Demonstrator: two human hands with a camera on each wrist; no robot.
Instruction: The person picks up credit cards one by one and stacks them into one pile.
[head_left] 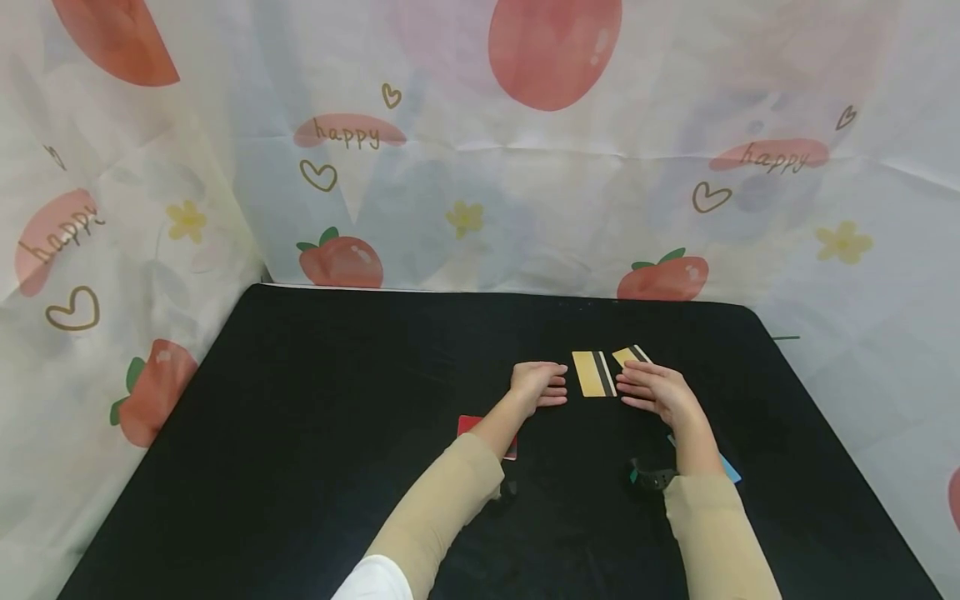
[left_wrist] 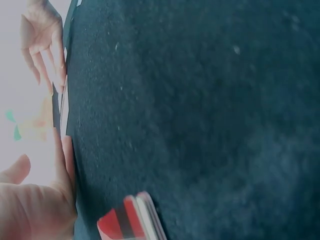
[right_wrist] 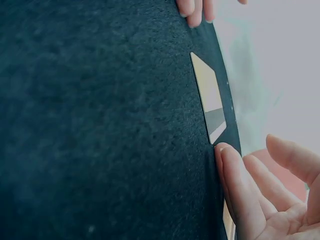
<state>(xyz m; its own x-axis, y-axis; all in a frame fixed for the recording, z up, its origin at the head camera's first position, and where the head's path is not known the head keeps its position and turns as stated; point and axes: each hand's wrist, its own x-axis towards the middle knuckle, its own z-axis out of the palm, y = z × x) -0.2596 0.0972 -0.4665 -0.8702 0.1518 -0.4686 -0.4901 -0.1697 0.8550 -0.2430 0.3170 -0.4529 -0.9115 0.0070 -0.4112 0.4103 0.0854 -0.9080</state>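
Observation:
A gold card [head_left: 592, 373] with a dark stripe and a pale stripe lies flat on the black tabletop between the two hands. My left hand [head_left: 536, 386], fingers extended, is just left of it. On its other side, my right hand [head_left: 652, 389] has loosely straight fingers and holds nothing; in the right wrist view its fingertips [right_wrist: 221, 146] come close to the striped end of that card. Behind the right hand, a second gold card [head_left: 628, 356] lies tilted and partly covered. The left wrist view shows a red card stack [left_wrist: 125, 222] beside the left hand [left_wrist: 37, 205].
Under my left forearm the red stack [head_left: 467, 425] is partly hidden. A blue card [head_left: 730, 470] shows from beneath the right forearm. A dark strap [head_left: 654, 478] is at the right wrist. The black table [head_left: 315, 400] ends at a printed cloth backdrop [head_left: 465, 167].

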